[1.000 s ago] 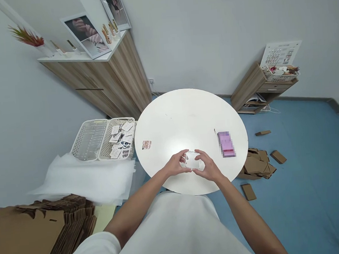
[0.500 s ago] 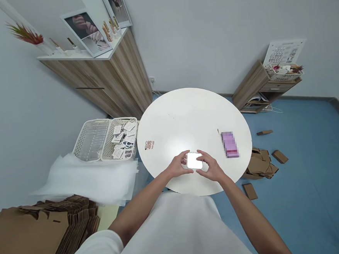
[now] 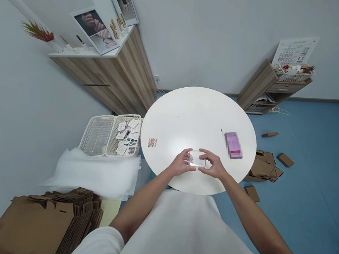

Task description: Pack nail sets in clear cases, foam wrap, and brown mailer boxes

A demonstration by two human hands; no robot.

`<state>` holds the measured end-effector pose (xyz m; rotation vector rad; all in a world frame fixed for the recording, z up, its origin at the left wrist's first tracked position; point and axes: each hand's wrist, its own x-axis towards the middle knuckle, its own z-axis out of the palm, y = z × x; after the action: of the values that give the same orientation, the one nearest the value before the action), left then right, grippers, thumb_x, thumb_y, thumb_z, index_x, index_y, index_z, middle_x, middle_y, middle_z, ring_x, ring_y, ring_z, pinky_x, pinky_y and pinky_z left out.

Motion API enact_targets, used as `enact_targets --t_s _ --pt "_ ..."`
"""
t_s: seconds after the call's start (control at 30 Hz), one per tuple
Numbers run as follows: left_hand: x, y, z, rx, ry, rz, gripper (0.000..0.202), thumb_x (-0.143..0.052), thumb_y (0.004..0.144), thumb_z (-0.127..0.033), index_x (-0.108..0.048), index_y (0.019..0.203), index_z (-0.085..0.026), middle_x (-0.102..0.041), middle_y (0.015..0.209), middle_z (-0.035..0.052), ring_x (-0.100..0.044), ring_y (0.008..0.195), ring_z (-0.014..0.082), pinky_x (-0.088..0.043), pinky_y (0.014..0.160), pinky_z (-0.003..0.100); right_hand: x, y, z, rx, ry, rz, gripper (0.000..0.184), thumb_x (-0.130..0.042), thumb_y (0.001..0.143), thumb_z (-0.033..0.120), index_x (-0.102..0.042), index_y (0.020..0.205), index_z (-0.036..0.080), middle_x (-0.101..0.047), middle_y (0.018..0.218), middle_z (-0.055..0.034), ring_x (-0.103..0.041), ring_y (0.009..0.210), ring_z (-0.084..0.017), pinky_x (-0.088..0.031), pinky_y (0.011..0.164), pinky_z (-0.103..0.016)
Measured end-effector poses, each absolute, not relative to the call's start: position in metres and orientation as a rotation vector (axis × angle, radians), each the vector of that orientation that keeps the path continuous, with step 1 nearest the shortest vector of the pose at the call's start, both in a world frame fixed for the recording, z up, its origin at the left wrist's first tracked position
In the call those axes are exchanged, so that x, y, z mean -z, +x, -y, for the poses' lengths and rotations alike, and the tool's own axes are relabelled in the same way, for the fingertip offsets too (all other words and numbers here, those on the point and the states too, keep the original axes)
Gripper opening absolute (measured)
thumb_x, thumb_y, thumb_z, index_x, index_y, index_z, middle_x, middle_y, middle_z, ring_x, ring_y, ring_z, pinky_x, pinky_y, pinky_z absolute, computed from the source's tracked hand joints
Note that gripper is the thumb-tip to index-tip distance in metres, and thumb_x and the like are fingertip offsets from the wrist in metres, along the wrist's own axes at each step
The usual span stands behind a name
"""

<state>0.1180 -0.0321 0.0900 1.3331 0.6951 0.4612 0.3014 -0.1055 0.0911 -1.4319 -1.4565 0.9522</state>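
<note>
A small clear plastic case (image 3: 197, 158) is held above the near part of the white round table (image 3: 191, 106). My left hand (image 3: 183, 162) grips its left side, thumb at the near edge and fingers at the far edge. On the opposite side my right hand (image 3: 214, 165) pinches it the same way. Whether anything lies inside the case is hard to make out. To the left on the table lies a small set of press-on nails (image 3: 152, 142). A purple pixelated pack (image 3: 234, 145) rests on the right.
Left of the table stand a white basket of clear cases (image 3: 96, 136) and another basket (image 3: 111, 146) of cards. White sheets (image 3: 94, 173) and stacked flat cardboard (image 3: 45, 228) lie nearer. Cardboard boxes (image 3: 263, 167) sit on the floor at right. Wooden cabinets (image 3: 131, 71) line the wall.
The case has tilted: its bright white glare is gone and its clear face shows. Both hands keep hold of it. The whole view has shifted slightly.
</note>
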Motion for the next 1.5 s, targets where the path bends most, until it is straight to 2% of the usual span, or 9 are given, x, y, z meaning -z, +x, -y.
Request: enact_targets --t_s 0.2,0.37,0.47,0.63,0.77,0.9,1.2,1.37,1.5 --pt "-0.093 0.122 0.033 -0.469 1.252 -0.687 0.081 -0.076 0.051 -0.019 -0.038 0.122 -0.024 -0.049 0.095 0.0056 -0.053 0.084 0.0157 -0.046 0.064 0.027 -0.098 0.302 0.101 -0.919 -1.397 1.423 0.037 -0.07 0.055 0.03 -0.058 0.089 0.02 -0.052 0.116 -0.0126 -0.05 0.106 -0.027 -0.047 0.077 -0.038" --pt "-0.1 0.122 0.029 -0.475 1.153 -0.671 0.083 -0.074 0.055 -0.017 -0.034 0.127 -0.027 -0.049 0.1 0.0066 -0.053 0.085 0.0139 -0.045 0.069 0.028 -0.104 0.303 0.094 -0.93 -1.398 1.412 0.04 -0.07 0.056 0.033 -0.057 0.092 0.021 -0.05 0.118 -0.0123 -0.057 0.091 -0.023 -0.048 0.074 -0.038" --pt "-0.1 0.121 0.028 -0.449 1.076 -0.684 0.078 -0.07 0.059 -0.018 -0.034 0.127 -0.03 -0.05 0.101 0.0053 -0.053 0.078 0.0104 -0.045 0.07 0.029 -0.103 0.303 0.096 -0.923 -1.408 1.372 0.039 -0.069 0.057 0.032 -0.057 0.092 0.021 -0.05 0.118 -0.0125 -0.055 0.096 -0.024 -0.047 0.076 -0.038" --pt "-0.09 0.119 0.032 -0.422 0.986 -0.819 0.061 -0.068 0.06 -0.016 -0.046 0.116 -0.02 -0.055 0.086 0.0033 -0.054 0.065 0.0079 -0.044 0.066 0.028 -0.101 0.303 0.101 -0.95 -1.44 1.376 0.041 -0.067 0.06 0.035 -0.055 0.097 0.022 -0.05 0.118 -0.0096 -0.054 0.095 -0.022 -0.046 0.077 -0.036" --pt "-0.082 0.116 0.037 -0.391 1.07 -0.856 0.049 -0.069 0.059 -0.016 -0.053 0.105 -0.016 -0.057 0.084 0.0035 -0.054 0.065 0.0081 -0.043 0.065 0.026 -0.1 0.304 0.098 -0.994 -1.606 1.277 0.035 -0.051 0.073 0.044 -0.052 0.101 0.024 -0.061 0.092 -0.0039 -0.058 0.075 -0.017 -0.046 0.068 -0.033" --pt "-0.076 0.112 0.042 -0.373 1.139 -0.842 0.047 -0.068 0.062 -0.019 -0.053 0.106 -0.017 -0.058 0.086 0.0046 -0.056 0.068 0.0093 -0.043 0.069 0.028 -0.095 0.302 0.092 -1.026 -1.747 1.162 0.034 -0.038 0.08 0.048 -0.053 0.1 0.024 -0.058 0.066 0.0007 -0.056 0.059 -0.015 -0.043 0.063 -0.031" --pt "-0.063 0.112 0.049 -0.39 1.122 -0.812 0.05 -0.069 0.062 -0.024 -0.051 0.109 -0.018 -0.057 0.088 0.0045 -0.055 0.068 0.0087 -0.044 0.07 0.028 -0.084 0.292 0.087 -1.22 -1.709 0.804 0.052 -0.039 0.075 0.058 -0.053 0.105 0.018 -0.056 0.068 -0.0008 -0.048 0.048 -0.01 -0.041 0.053 -0.027" --pt "-0.053 0.112 0.049 -0.394 1.106 -0.872 0.051 -0.069 0.062 -0.022 -0.05 0.11 -0.019 -0.057 0.09 0.0046 -0.054 0.067 0.0077 -0.043 0.069 0.027 -0.072 0.288 0.108 -1.144 -1.737 0.771 0.053 -0.042 0.076 0.05 -0.043 0.12 0.02 -0.056 0.088 -0.0033 -0.049 0.056 -0.009 -0.042 0.058 -0.027" --pt "-0.038 0.112 0.051 -0.371 1.102 -0.931 0.055 -0.068 0.063 -0.018 -0.045 0.114 -0.019 -0.058 0.091 0.0052 -0.055 0.067 0.0082 -0.043 0.069 0.027 -0.055 0.282 0.131 -1.089 -1.789 0.821 0.051 -0.051 0.071 0.041 -0.045 0.118 0.021 -0.054 0.094 -0.0032 -0.049 0.06 -0.009 -0.044 0.06 -0.027"
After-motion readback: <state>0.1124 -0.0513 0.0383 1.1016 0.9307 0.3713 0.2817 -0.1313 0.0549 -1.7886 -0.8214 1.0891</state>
